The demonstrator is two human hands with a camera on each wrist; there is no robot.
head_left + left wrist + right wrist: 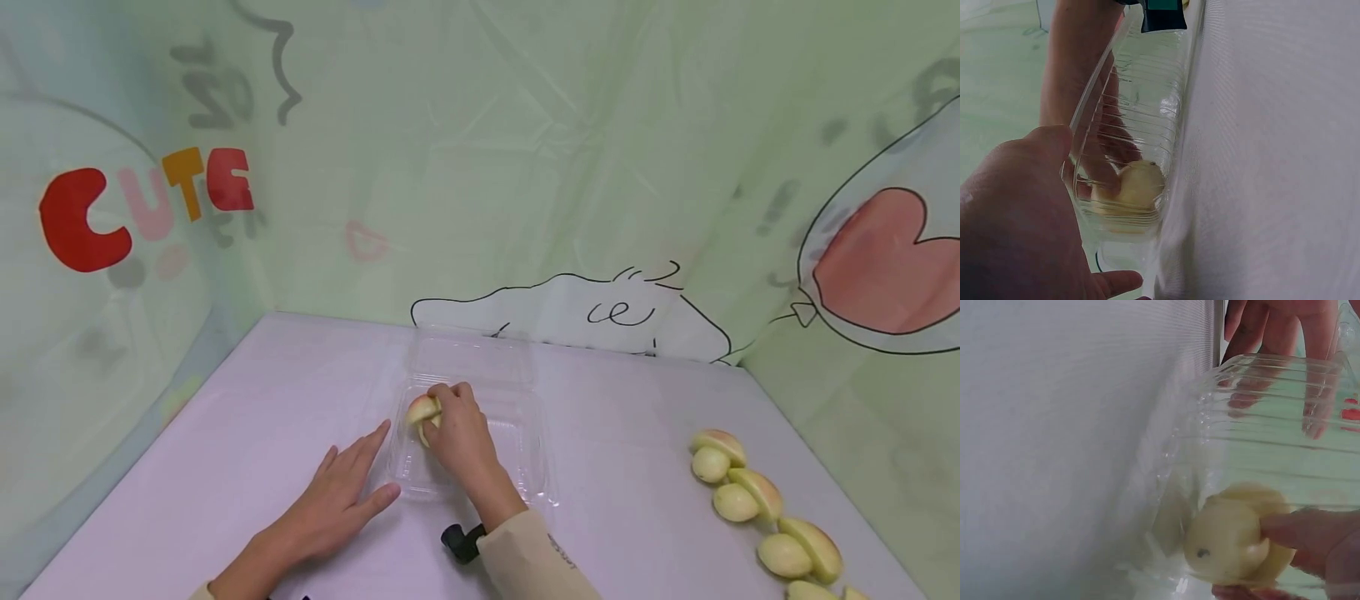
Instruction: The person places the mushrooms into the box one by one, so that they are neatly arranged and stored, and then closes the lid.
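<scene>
A clear plastic clamshell box (517, 450) lies with its lid (472, 358) folded back, away from me. Inside, at the far left corner, my right hand (461, 437) grips pale yellow fruit (424, 408) with a reddish blush. Through the box wall, the right wrist view shows a round, pale fruit (1225, 544) with a dark spot at its end, the thumb pressed to its side. My left hand (337, 500) is beside the box's left edge, fingers straight and spread, holding nothing. The left wrist view has this hand (1022, 206) close along the box rim.
A row of pale yellow fruit (735, 502), rounded pieces paired with red-edged wedges, runs down the right side of the white-covered table (615, 500). A printed curtain (480, 167) stands behind and at both sides. A black wrist device (461, 542) hangs by my right wrist.
</scene>
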